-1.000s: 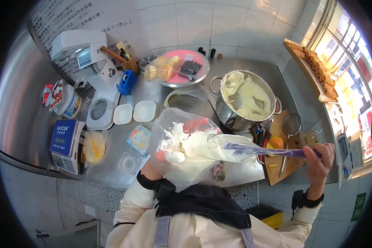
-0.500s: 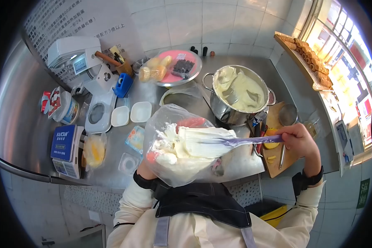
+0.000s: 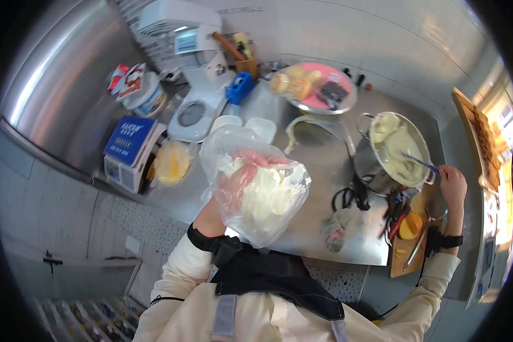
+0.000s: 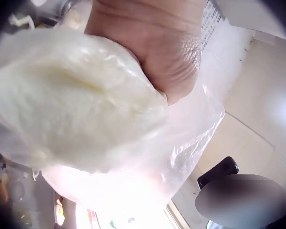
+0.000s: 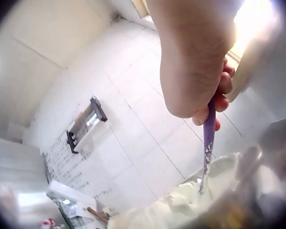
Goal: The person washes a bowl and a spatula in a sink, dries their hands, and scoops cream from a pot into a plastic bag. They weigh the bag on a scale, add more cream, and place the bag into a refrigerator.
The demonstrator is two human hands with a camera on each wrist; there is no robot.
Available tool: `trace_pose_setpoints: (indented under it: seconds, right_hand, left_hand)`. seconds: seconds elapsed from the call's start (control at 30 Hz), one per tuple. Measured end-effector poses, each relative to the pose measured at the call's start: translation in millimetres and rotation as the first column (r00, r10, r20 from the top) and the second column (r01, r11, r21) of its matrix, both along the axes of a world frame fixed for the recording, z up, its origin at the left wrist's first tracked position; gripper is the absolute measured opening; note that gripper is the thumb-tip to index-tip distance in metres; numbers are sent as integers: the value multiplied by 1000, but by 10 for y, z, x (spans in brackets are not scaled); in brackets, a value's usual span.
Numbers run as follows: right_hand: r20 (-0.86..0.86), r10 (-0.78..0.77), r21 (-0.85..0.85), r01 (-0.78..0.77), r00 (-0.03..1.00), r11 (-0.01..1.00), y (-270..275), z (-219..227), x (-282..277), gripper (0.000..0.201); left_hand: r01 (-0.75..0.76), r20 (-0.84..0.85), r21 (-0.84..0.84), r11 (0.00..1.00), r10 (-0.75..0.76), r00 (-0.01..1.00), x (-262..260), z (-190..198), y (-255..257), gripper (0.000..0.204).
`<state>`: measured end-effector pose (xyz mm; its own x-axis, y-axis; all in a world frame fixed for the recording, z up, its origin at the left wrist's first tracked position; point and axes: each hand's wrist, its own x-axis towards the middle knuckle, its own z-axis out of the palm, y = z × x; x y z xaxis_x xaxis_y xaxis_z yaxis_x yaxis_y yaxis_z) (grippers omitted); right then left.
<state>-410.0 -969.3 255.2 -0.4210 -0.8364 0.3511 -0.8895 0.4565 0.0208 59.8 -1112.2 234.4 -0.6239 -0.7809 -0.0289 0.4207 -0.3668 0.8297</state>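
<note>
A clear plastic bag [image 3: 222, 151] of pale cream hangs over my left hand [image 4: 157, 52], which grips it from underneath. In the head view the fingers show reddish through the film, around the mound of cream [image 3: 271, 196]. Over at the right, my right hand [image 3: 453, 185] holds the purple handle of a spatula [image 5: 209, 129]. Its blade end is sunk in the thick cream [image 3: 396, 145] inside a steel pot [image 3: 376, 168], so the blade is hidden. The right wrist view shows cream smeared on the lower handle.
A wooden board [image 3: 402, 262] with a cut yellow fruit [image 3: 410, 226] lies before the pot, beside scissors [image 3: 353, 194] and a crumpled cloth [image 3: 342, 225]. A pink-topped round stand [image 3: 319, 105] is behind. Left are a mixer [image 3: 196, 102], a blue box [image 3: 130, 139] and white tubs [image 3: 262, 128].
The right hand has carried the spatula from over the bag to the pot and lowered it into the cream there. The left hand keeps hold of the bag. The head view has turned.
</note>
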Motion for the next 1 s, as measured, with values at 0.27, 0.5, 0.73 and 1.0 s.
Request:
trace_pose_setpoints:
  seconds: [0.27,0.5,0.73,1.0]
  right_hand:
    - [548,578,-323,-484,605,813,-809,-3,2170,34]
    - [934,99,-318,-675,-343,666,-1611,-1142,4908,49]
    - [639,-103,-424,-460,-762,780,-2276,-918,6512,27]
    - [748,255,-542,-343,-613,768,-2732,-646,6922,26]
  left_hand:
    - [-76,-266,-77,994,53,963,1000,-68,-163,44]
    - [-104,-173,-320,942,50,984,2385,-172,-563,48]
    - [-23,279,-780,626,380,882,4105,-235,-1133,33]
    - [406,578,-814,415,510,637,5056,-28,-2131,45]
